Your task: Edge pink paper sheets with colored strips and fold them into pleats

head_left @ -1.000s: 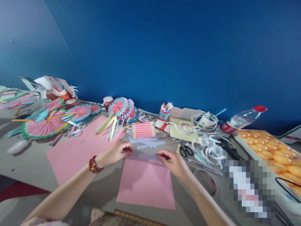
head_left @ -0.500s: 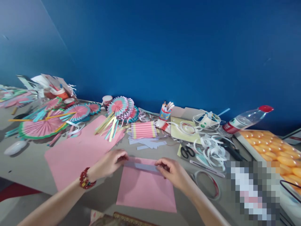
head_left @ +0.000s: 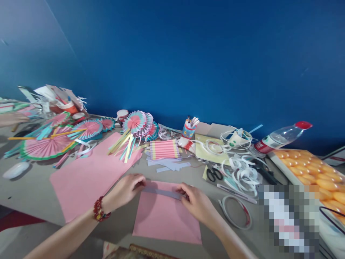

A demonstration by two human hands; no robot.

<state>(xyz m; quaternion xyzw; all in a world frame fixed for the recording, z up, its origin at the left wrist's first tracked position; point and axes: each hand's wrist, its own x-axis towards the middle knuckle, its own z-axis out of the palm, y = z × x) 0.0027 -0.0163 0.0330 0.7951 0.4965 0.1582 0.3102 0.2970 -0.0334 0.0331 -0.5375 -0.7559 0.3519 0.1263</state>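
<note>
Strip (head_left: 161,192) now nearer body than second ago: off far edge of sheet (head_left: 165,221), across its upper part, pink margin beyond; placement seems under way. Left hand (head_left: 126,191) pinches left end, right hand (head_left: 196,201) right end; left fingertips shadowed, so that pinch is judged from curl. Forearm (head_left: 12,119) of another person newly visible, far left. Grey table (head_left: 29,196) crowded: fans (head_left: 48,145) left; scissors (head_left: 211,175), cutter (head_left: 237,193), tape roll (head_left: 248,217) right. Blue wall (head_left: 172,57) behind.

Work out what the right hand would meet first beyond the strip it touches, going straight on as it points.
The right hand would probably meet the loose strips; its height above the table is unclear.
</note>
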